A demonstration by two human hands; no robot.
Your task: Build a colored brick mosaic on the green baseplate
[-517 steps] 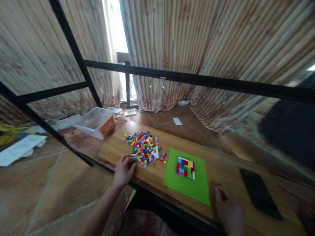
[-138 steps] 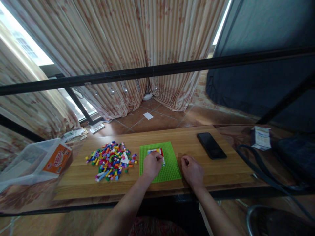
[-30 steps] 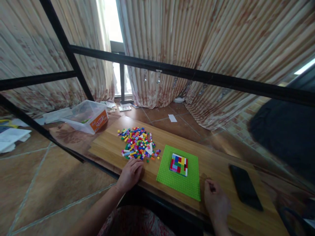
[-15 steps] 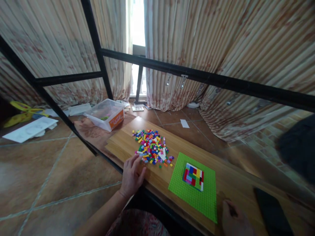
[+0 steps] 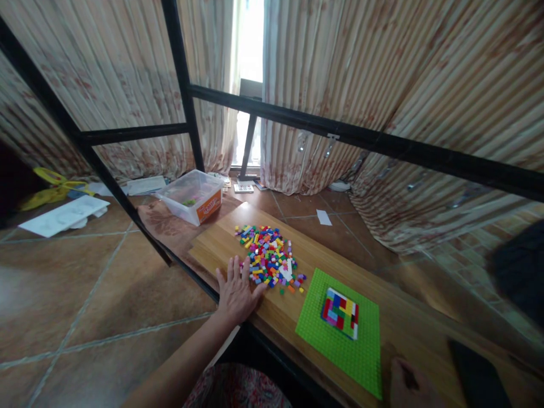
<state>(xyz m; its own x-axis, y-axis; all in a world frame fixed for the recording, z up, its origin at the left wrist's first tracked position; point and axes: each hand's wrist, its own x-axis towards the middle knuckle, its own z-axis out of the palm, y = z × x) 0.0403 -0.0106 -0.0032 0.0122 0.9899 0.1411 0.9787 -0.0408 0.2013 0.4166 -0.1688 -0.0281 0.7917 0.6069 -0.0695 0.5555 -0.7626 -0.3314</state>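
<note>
My left hand (image 5: 238, 292) lies with its fingers spread at the near edge of a pile of small colourful building bricks (image 5: 267, 255). Its fingertips reach the pile's left side, and I see nothing held in it. To the right is a green baseplate (image 5: 312, 331), on which sits a flat square of multicoloured bricks (image 5: 340, 311) with white and blue edges. Beside the plate's lower right corner rests my right hand (image 5: 410, 382), fingers curled and partly cut off by the frame's bottom. Whether it holds something small is hidden.
The wooden table (image 5: 408, 317) carries a dark phone (image 5: 478, 371) right of my right hand. Beyond its far left end stands a clear plastic box (image 5: 191, 198) with an orange label. A black metal frame (image 5: 297, 116) crosses before the curtains. Papers (image 5: 63, 215) lie on the tiled floor.
My left hand has opened, its fingers spreading from a bent pose beside the pile. The whole view has shifted slightly; my right hand stays by the baseplate.
</note>
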